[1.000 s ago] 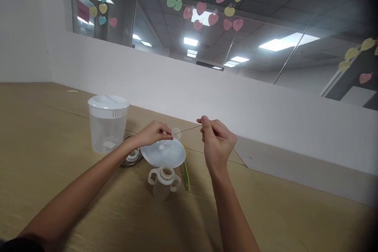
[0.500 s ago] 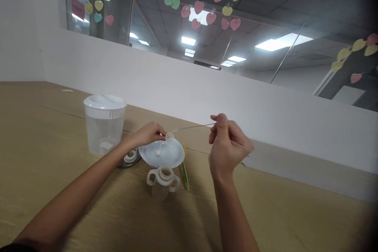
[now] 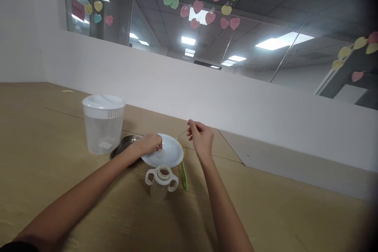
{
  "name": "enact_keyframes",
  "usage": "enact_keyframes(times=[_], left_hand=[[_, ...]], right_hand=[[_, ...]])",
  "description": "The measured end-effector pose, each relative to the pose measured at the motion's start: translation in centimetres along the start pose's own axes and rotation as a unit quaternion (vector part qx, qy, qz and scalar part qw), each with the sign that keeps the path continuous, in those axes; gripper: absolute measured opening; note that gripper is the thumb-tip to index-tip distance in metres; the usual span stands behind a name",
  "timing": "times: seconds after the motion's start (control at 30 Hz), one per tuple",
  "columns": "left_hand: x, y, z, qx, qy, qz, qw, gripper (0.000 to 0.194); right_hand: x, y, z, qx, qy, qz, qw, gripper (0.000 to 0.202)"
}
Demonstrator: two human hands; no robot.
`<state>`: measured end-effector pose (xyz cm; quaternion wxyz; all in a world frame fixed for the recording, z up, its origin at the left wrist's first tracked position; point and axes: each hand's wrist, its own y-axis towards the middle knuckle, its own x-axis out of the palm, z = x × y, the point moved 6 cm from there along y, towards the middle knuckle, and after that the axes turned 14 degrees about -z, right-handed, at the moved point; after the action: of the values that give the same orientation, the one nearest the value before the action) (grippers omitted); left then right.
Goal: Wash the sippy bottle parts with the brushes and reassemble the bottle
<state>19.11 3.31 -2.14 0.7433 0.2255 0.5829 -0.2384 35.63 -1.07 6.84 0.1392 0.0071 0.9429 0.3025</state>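
Observation:
My left hand is closed over the white plate, its fingertips pinched on a small clear round piece low against the plate. Held between the fingers of my right hand is a thin wire-handled brush, which slants down to the left toward the plate; its tip is faint. Nearer to me stands an uncapped two-handled baby bottle, upright. A green-handled brush with a yellow end lies to the right of the plate. Partly behind my left forearm is a metal dish.
A clear bucket with a white lid stands at the left. Behind the wooden table rises a low white wall below glass with heart-shaped notes. A white ledge runs along the right.
My left hand has lowered the clear piece down and left to the plate. My right hand has moved left with the thin brush, nearer the plate. More of the metal dish shows.

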Motion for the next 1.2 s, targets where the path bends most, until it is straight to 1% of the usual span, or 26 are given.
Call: enact_keyframes(times=[0.1,0.17,0.23,0.3,0.4,0.47,0.57,0.63,0.73,0.8,0.87,0.97,1.07,1.17,1.2], left_hand=[[1.5,0.5,0.4,0.006,0.004,-0.034,0.999,0.018],[2.4,0.9,0.4,0.011,0.001,-0.059,0.998,0.017],[3.1,1.2,0.4,0.019,-0.007,-0.081,0.997,0.017],[3.5,1.3,0.3,0.03,-0.017,-0.098,0.995,0.018],[3.3,1.2,0.3,0.044,-0.033,-0.109,0.993,0.017],[2.8,1.0,0.3,0.049,-0.042,-0.101,0.993,0.017],[1.9,0.9,0.0,0.047,-0.046,-0.07,0.995,0.017],[1.2,0.8,-0.3,0.041,-0.043,-0.043,0.997,0.018],[-0.4,0.5,-0.5,0.039,-0.034,-0.001,0.999,0.02],[-1.7,0.0,-0.2,0.041,-0.027,0.023,0.999,0.021],[-3.4,-0.8,0.5,0.041,-0.022,0.049,0.998,0.022],[-6.0,-2.5,2.3,0.058,-0.022,0.094,0.994,0.022],[-8.0,-4.2,4.5,0.087,-0.033,0.125,0.988,0.021],[-9.1,-5.6,6.4,0.109,-0.043,0.132,0.984,0.022],[-9.3,-6.0,7.0,0.118,-0.05,0.13,0.983,0.022]], right_hand=[[1.1,0.5,2.8,0.08,0.037,-0.047,0.995,0.032],[1.4,0.6,4.4,0.133,0.045,-0.066,0.988,0.028],[1.5,0.6,5.9,0.172,0.041,-0.079,0.981,0.025],[1.5,0.6,7.2,0.196,0.03,-0.088,0.976,0.023],[1.6,0.5,9.4,0.229,-0.002,-0.101,0.968,0.019],[1.6,0.5,10.7,0.244,-0.034,-0.106,0.963,0.017],[1.4,0.5,12.1,0.251,-0.101,-0.102,0.957,0.017],[1.3,0.6,12.3,0.244,-0.148,-0.098,0.953,0.019],[1.3,0.5,12.0,0.225,-0.204,-0.105,0.947,0.02],[1.5,0.3,11.6,0.211,-0.227,-0.115,0.944,0.02],[1.6,0.2,11.0,0.195,-0.24,-0.121,0.943,0.02],[1.8,0.4,9.4,0.165,-0.244,-0.115,0.949,0.02],[2.1,0.6,6.2,0.123,-0.22,-0.111,0.961,0.022],[2.6,-0.1,1.1,0.066,-0.158,-0.135,0.976,0.031],[2.8,-0.6,-1.0,0.022,-0.094,-0.147,0.984,0.034]])
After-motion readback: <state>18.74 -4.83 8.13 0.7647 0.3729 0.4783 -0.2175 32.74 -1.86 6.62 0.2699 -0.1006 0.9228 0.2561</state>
